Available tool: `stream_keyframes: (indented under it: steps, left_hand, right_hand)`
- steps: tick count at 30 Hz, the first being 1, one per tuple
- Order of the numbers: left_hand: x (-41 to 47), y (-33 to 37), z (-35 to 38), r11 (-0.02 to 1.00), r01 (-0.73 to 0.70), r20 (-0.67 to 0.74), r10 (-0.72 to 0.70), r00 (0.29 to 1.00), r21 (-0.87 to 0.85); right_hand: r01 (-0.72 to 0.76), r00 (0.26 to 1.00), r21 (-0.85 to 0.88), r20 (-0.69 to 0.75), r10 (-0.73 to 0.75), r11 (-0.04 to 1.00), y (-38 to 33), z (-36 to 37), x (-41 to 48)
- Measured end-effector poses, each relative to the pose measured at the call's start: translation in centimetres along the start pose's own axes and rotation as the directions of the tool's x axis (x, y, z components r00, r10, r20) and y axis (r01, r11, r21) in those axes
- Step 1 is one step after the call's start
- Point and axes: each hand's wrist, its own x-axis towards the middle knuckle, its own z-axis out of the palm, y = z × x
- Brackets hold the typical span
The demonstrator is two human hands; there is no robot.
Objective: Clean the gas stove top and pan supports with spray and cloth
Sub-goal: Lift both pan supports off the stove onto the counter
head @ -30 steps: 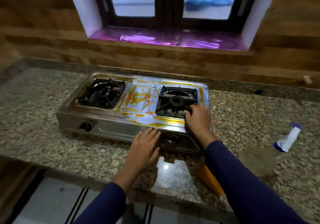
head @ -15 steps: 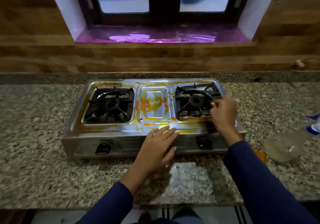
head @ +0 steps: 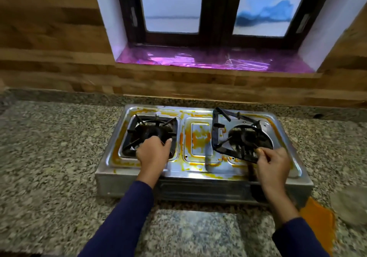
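A two-burner steel gas stove [head: 200, 169] stands on the granite counter, its top smeared with orange stains. My right hand [head: 273, 163] grips the front edge of the right black pan support [head: 218, 135], which is lifted and tilted off its burner. My left hand [head: 154, 153] rests on the front right corner of the left pan support [head: 137, 129], fingers curled over its frame; that support sits flat in its recess. An orange cloth [head: 317, 217] lies on the counter to the right of the stove's front.
The granite counter [head: 49, 167] runs left and right of the stove. A pale round object [head: 349, 203] sits at the right edge beside the cloth. A wood-panelled wall [head: 59, 74] and a window sill with pink film [head: 208, 62] lie behind the stove.
My right hand has raised the right pan support off its burner and tilted it. My left hand has moved from the stove's front edge onto the left pan support.
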Motion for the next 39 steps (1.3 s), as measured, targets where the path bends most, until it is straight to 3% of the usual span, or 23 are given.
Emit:
stream_keyframes:
  steps: [7, 11, 16, 22, 29, 34, 39]
  left_hand:
    - [2.3, 1.5, -0.1, 0.987, 0.140, 0.077, -0.145, 0.986, 0.074]
    - [2.5, 1.7, 0.4, 0.984, 0.178, 0.067, -0.179, 0.982, 0.018]
    - [3.2, 1.6, -0.9, 0.980, 0.195, 0.004, -0.195, 0.981, -0.033]
    - [5.0, -0.6, -5.7, 0.989, 0.130, 0.055, -0.125, 0.991, -0.077]
    - [6.1, -12.3, -10.3, 0.997, 0.071, -0.010, -0.071, 0.997, -0.027]
    - [7.8, -23.7, -11.7, 0.971, 0.210, -0.063, -0.204, 0.977, 0.114]
    - [10.4, -33.3, -11.1, 0.938, 0.333, -0.072, -0.327, 0.942, 0.097]
  right_hand:
    - [-0.007, 0.997, 0.111, 0.082, -0.002, 0.994, -1.2, 2.7, 1.2]
    - [-0.041, 0.990, 0.155, 0.140, 0.019, 0.987, -2.0, 4.3, 1.8]
    - [-0.018, 0.991, 0.193, 0.135, -0.008, 0.981, -3.1, 6.2, 1.6]
    - [-0.033, 0.993, 0.256, 0.119, 0.002, 0.966, -5.4, 7.2, -0.7]
    - [0.033, 0.992, 0.294, 0.110, -0.068, 0.955, -11.8, 11.1, -5.4]
    - [0.109, 0.970, 0.359, 0.165, -0.178, 0.927, -18.9, 16.8, -10.2]
    - [0.128, 0.942, 0.401, 0.237, -0.237, 0.907, -25.0, 23.7, -15.2]
